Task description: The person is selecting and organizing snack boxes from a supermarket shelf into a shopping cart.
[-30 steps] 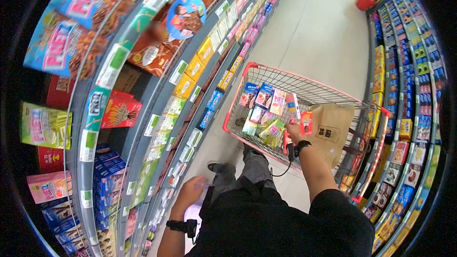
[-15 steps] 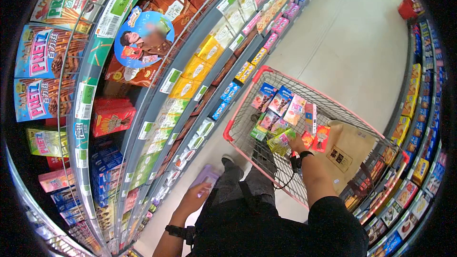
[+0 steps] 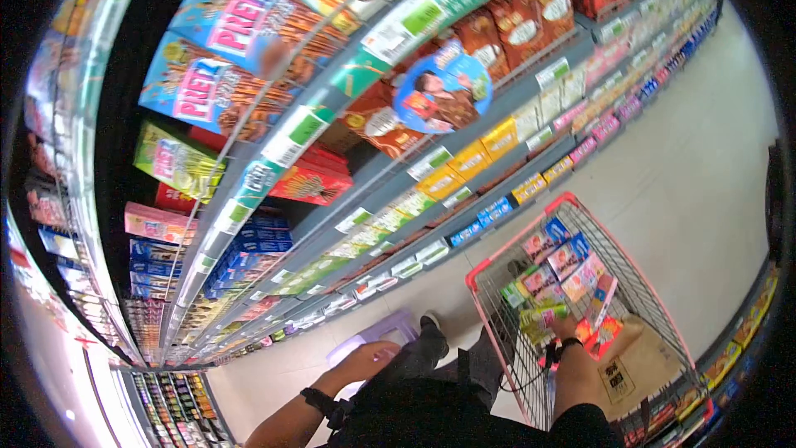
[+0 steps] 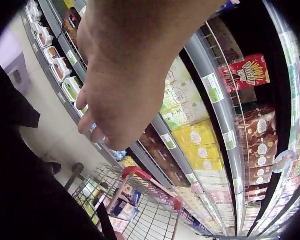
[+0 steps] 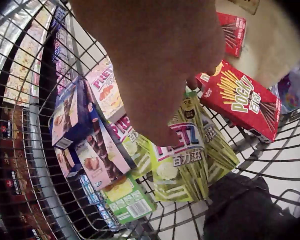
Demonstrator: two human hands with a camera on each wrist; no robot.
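Observation:
My right hand reaches down into a red-rimmed wire cart full of snack boxes. In the right wrist view its fingertips touch the top of a green Pretz box, and a red Pocky box lies just beside it. Whether the fingers grip the green box is hidden by the back of the hand. My left hand hangs by my thigh and holds nothing, its fingers loosely curled in front of the snack shelves.
Tall shelves of Pretz boxes and red Pocky boxes run along my left. A purple object stands on the floor at the shelf foot. A brown paper bag sits in the cart. Open aisle floor lies ahead.
The head view has swung left toward the shelves. My right hand has sunk lower in the cart, onto the green box. My left hand has drawn in toward my thigh.

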